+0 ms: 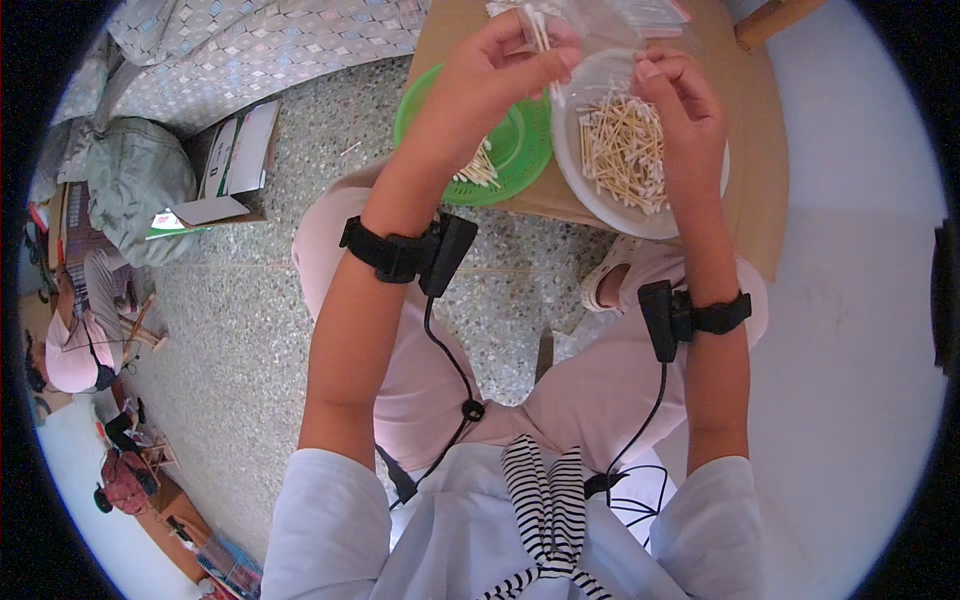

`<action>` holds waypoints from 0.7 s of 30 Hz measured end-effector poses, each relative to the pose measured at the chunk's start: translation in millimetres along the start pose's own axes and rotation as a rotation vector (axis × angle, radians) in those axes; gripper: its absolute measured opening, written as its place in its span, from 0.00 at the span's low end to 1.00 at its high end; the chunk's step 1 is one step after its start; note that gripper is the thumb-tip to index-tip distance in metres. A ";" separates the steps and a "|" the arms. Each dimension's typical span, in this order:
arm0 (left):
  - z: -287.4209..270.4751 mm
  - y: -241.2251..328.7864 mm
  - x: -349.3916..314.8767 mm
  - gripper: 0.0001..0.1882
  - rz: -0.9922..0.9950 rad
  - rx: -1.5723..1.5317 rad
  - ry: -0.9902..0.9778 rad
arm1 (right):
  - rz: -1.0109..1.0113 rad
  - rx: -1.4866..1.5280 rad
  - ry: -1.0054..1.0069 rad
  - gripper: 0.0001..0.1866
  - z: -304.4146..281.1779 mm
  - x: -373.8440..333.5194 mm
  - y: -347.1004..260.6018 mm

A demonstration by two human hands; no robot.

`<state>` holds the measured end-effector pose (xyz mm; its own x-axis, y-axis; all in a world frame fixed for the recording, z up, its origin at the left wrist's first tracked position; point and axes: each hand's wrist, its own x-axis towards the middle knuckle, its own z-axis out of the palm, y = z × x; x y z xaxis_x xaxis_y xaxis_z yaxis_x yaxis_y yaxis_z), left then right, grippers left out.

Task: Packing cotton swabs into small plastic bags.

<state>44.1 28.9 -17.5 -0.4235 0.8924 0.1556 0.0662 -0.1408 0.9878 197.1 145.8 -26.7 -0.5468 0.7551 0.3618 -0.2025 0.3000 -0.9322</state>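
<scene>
Striped fabric bow [545, 520], at the wearer's chest, sits closest to view, with both forearms reaching away beyond it over a tan tabletop [755, 170]. The person's left hand [490, 85] is nearly closed in a pinch, thumb and fingers gripping a few cotton swabs [538, 30]. Partly curled, the right hand [690, 105] has its thumb and index finger brought together on a clear plastic bag [605, 65].

What counts most is how swabs and bag stand to each other: the bag spans the gap just right of the left fingertips, and the held swabs are at its left side, their long axis running mostly away from the wearer, far ends leaning slightly left. Whether they are inside the film or only against it cannot be told.

Beneath the right hand and just to its left, a loose swab pile [620, 150] fills a white bowl [566, 165]. Nearer the left hand, below its wrist, a green plastic basket [525, 165] holds further swabs [480, 172]. Beyond the right fingertips lie more transparent packets [660, 12].
</scene>
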 end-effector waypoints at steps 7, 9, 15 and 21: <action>-6.8 2.4 2.3 0.16 -0.076 -0.010 0.098 | 0.051 -0.037 -0.167 0.08 -5.5 -0.1 6.6; -11.9 1.1 3.1 0.17 -0.065 0.036 0.067 | 0.113 -0.050 -0.254 0.10 -12.2 2.1 7.1; -15.2 2.0 -1.0 0.19 -0.016 0.138 -0.012 | 0.213 0.120 -0.212 0.25 -10.7 5.3 4.9; -11.7 -8.6 -2.1 0.19 -0.053 0.087 -0.242 | 0.082 0.009 -0.084 0.18 -6.3 4.1 14.4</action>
<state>33.9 23.2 -26.4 -0.2006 0.9756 0.0889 0.1320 -0.0630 0.9893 197.1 156.9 -38.6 -0.6281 0.7251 0.2825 -0.1617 0.2335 -0.9588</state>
